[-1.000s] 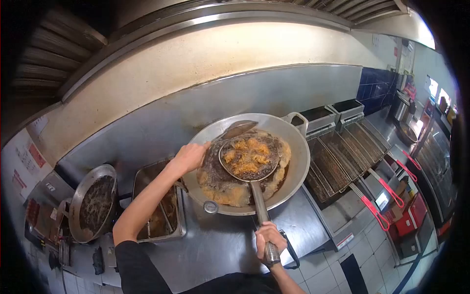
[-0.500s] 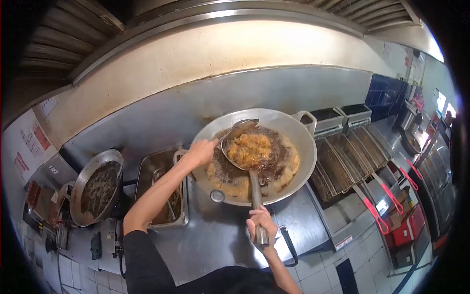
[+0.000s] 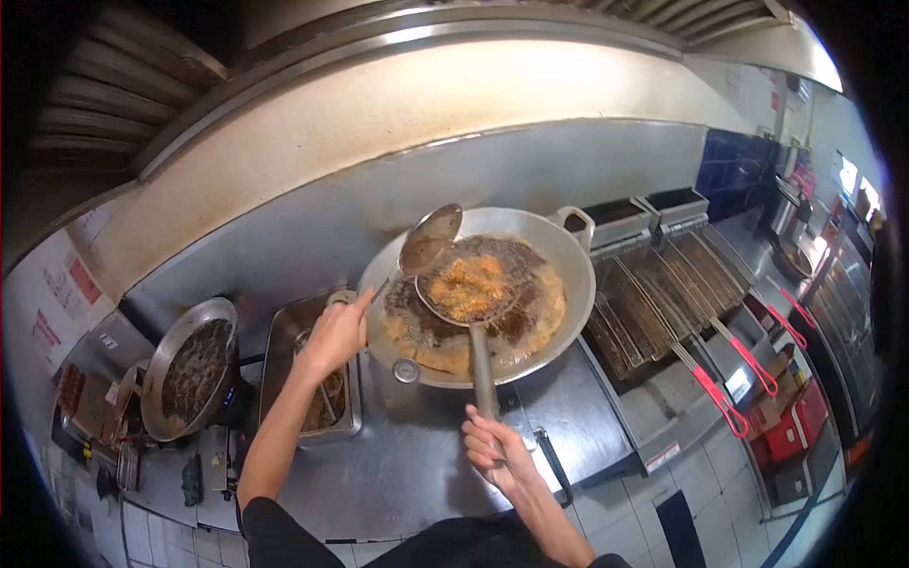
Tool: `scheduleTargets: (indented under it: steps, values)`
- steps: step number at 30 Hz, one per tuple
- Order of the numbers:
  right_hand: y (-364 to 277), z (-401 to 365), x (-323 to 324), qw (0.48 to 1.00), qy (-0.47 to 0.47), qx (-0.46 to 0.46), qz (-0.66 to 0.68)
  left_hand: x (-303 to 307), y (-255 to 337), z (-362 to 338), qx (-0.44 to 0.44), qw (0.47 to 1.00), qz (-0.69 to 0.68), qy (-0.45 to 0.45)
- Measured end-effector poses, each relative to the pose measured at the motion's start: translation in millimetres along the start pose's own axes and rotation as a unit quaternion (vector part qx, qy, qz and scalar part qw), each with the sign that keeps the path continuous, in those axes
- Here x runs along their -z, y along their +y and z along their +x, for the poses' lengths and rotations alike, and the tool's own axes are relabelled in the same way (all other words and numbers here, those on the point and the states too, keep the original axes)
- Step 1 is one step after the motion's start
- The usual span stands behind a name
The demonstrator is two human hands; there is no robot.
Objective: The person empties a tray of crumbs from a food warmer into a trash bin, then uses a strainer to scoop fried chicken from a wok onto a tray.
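Golden-brown fried pieces (image 3: 471, 284) lie in a strainer (image 3: 434, 310) inside the wok (image 3: 579, 282), straight up its handle (image 3: 483, 369) from the right hand's (image 3: 499, 451) closed grip; the left hand (image 3: 333, 333), fingers wrapped, holds a ladle (image 3: 431, 240) beside them

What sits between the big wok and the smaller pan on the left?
Mainly a rectangular metal tray in the head view, partly hidden by the left forearm.

Shiny steel counter (image 3: 417, 464): large wok (image 3: 579, 284) on it, rectangular metal pan (image 3: 331, 429) just left of wok.
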State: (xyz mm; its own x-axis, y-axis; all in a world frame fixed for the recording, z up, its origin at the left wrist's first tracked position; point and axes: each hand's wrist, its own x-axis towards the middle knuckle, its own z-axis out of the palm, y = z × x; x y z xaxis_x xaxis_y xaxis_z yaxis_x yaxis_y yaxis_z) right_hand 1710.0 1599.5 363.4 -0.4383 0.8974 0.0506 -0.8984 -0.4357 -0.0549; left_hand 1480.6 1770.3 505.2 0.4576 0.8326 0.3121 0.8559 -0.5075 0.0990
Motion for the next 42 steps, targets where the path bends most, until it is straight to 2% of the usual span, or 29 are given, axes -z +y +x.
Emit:
scheduleTargets:
  steps: [3,5,7,11,14,15,17,21,22,26,29,35,39,42]
  values:
    - [-6,-22,-19,0.999,0.043,0.022,0.006,15,10,-15,0.045,0.999,-0.017,-0.010]
    - [-9,-4,-4,0.998,0.045,0.020,-0.038,8,9,-32,0.011,0.998,-0.040,0.040]
    - [-7,1,-1,0.997,0.069,0.025,-0.039,17,28,-40,0.049,0.997,-0.056,0.023]
    - [-8,-18,-6,0.997,0.026,0.013,-0.069,19,31,-44,0.054,0.997,-0.041,0.036]
    - [-2,-6,2,0.995,0.064,0.023,-0.070,13,44,-47,0.080,0.995,-0.045,0.023]
    - [-1,-8,-9,0.994,0.080,0.032,-0.067,15,44,-41,0.091,0.995,-0.031,0.019]
    - [-4,-18,-13,0.996,0.045,0.031,-0.069,4,35,-31,0.063,0.998,-0.002,0.017]
    - [0,1,-7,0.992,0.084,0.038,-0.085,-15,32,-13,0.048,0.998,-0.037,0.021]
    - [0,-10,-8,0.995,0.053,0.045,-0.075,-17,30,-11,0.064,0.997,-0.029,-0.007]
    - [0,-21,-21,0.994,0.067,0.042,-0.069,-33,2,-7,0.051,0.998,-0.030,-0.006]
    - [2,5,-8,0.994,0.072,0.049,-0.064,-46,-21,-14,0.038,0.996,-0.073,0.022]
    - [20,19,-1,0.995,0.058,0.077,-0.037,-22,-39,-68,0.124,0.970,-0.205,0.041]
    - [38,11,-2,0.995,0.046,0.071,-0.053,-26,-73,-127,0.149,0.933,-0.309,0.108]
    - [63,-7,-14,0.992,0.052,0.087,-0.078,-42,-100,-174,0.221,0.875,-0.407,0.145]
